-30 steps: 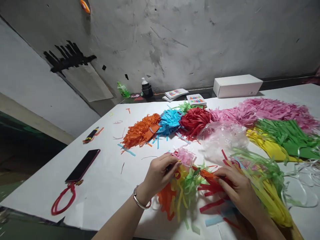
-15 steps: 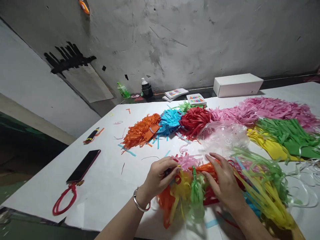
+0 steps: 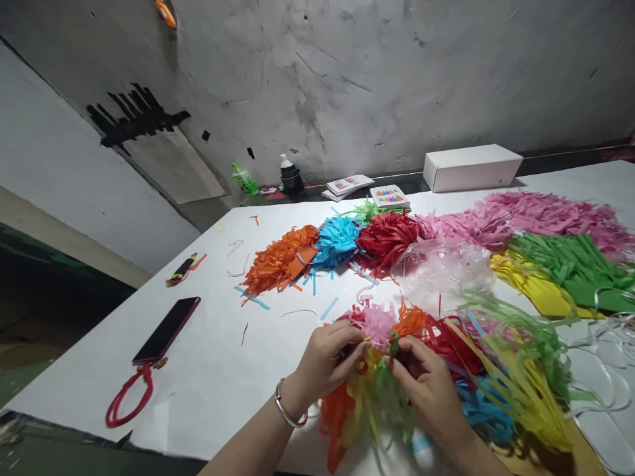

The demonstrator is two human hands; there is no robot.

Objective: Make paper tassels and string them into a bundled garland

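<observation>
Colourful tissue-paper tassels bunch together at the table's front. My left hand (image 3: pixel 325 363), with a silver bangle at the wrist, is closed in a pinch at the top of the yellow tassel (image 3: pixel 364 390). Close beside it, my right hand (image 3: pixel 434 390) pinches the twisted top of the green tassel (image 3: pixel 391 396), whose strips hang down blurred. An orange tassel (image 3: pixel 335 423) droops below my left hand. Pink strips (image 3: pixel 377 322) and an orange tuft (image 3: pixel 411 322) stick up beyond my fingertips. Red strips (image 3: pixel 456 350) lie right of my right hand. My fingers partly hide the tassel tops.
Fringed bundles in orange (image 3: pixel 278 261), blue (image 3: pixel 337 241), red (image 3: pixel 389 241) and pink (image 3: pixel 550 218) line the back. A clear plastic bag (image 3: pixel 446 271) lies before them. Further off stands a white box (image 3: pixel 471 168). A phone (image 3: pixel 167 329) lies left, white cord (image 3: pixel 605 377) right.
My right hand has come down and left, from spread fingers over the strips to a pinch on the green tassel. The orange tuft now stands up behind it. My left hand has shifted slightly right.
</observation>
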